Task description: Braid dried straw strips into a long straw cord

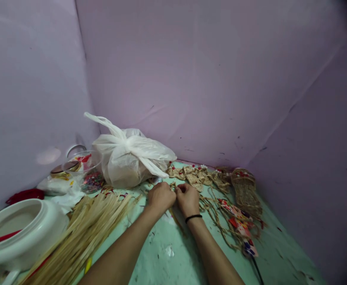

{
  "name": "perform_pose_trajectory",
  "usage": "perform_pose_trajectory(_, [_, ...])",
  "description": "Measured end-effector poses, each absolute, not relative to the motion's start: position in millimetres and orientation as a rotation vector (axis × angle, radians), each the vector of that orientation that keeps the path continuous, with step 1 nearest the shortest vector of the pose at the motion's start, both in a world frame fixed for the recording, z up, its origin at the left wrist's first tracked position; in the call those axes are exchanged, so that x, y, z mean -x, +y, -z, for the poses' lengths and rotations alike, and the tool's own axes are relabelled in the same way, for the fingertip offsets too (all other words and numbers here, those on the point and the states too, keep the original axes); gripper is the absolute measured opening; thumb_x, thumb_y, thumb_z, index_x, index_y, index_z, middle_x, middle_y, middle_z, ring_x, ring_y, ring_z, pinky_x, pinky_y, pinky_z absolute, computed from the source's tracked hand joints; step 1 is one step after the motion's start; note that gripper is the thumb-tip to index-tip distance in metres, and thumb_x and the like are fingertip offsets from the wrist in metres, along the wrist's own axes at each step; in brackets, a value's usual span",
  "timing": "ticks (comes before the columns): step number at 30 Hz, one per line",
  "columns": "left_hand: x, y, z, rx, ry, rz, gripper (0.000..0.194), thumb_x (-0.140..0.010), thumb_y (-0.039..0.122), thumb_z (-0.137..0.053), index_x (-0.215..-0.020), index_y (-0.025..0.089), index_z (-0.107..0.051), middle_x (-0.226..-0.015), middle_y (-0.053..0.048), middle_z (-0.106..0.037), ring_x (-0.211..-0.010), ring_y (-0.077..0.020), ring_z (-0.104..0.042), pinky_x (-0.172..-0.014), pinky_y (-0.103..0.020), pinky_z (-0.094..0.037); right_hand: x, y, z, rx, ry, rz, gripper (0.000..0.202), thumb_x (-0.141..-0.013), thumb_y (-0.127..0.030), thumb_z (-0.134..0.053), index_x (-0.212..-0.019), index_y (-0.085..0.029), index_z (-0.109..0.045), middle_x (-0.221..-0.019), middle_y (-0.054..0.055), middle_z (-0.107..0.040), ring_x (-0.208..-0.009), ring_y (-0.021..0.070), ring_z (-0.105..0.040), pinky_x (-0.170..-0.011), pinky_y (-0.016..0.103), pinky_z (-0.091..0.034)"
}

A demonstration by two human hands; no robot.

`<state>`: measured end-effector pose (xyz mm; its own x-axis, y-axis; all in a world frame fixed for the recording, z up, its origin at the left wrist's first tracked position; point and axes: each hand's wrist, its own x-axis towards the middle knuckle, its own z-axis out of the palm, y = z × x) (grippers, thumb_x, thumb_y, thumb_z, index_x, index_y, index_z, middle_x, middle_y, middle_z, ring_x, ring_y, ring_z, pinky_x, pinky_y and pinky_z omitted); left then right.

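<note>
My left hand [161,197] and my right hand [189,200] are close together over the green tabletop, fingers pinched. Between their fingertips is a small piece of twisted straw [173,185], mostly hidden by the fingers. A brownish strand [178,222] trails below, between the wrists; whether it joins the held piece I cannot tell. Just beyond the hands lie several braided straw pieces [195,177] with red and white beads. Loose braided cords [219,221] spread out to the right of my right hand.
A knotted white plastic bag [128,158] stands behind my left hand. Long straw fibres [84,233] and a white pot-like container [39,233] lie at left, near a tub of colourful beads [92,181]. At right are a woven straw roll [245,192] and patterned fabric [241,225]. Purple walls enclose the table.
</note>
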<state>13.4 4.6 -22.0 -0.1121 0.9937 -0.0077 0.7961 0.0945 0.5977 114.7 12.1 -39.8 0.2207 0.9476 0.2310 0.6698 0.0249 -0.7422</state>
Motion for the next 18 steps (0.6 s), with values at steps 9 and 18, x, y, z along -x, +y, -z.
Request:
perform_pose_trajectory(9, [-12.1, 2.9, 22.4, -1.897, 2.019, -0.367, 0.022, -0.065, 0.021, -0.044, -0.071, 0.017, -0.064, -0.078, -0.009, -0.064, -0.075, -0.0196, -0.058, -0.058, -0.025, -0.036, -118.8, -2.6, 35.5, 1.704, -1.609, -0.737, 0.015, -0.061, -0.014, -0.048, -0.058, -0.010, -0.062, -0.056, 0.005, -0.062, -0.053, 0.0131, -0.055, -0.047, 0.019, -0.034])
perform_pose_trajectory(18, [-5.6, 16.8, 19.0, -1.980, 1.822, -0.265, 0.018, -0.067, 0.017, -0.043, -0.064, 0.012, -0.060, -0.068, -0.009, -0.062, -0.065, -0.0151, -0.055, -0.055, -0.022, -0.034, -130.9, -12.5, 16.5, 1.769, -1.768, -0.579, 0.016, -0.065, -0.011, -0.049, -0.065, -0.013, -0.065, -0.063, 0.006, -0.065, -0.059, 0.0140, -0.056, -0.053, 0.021, -0.034])
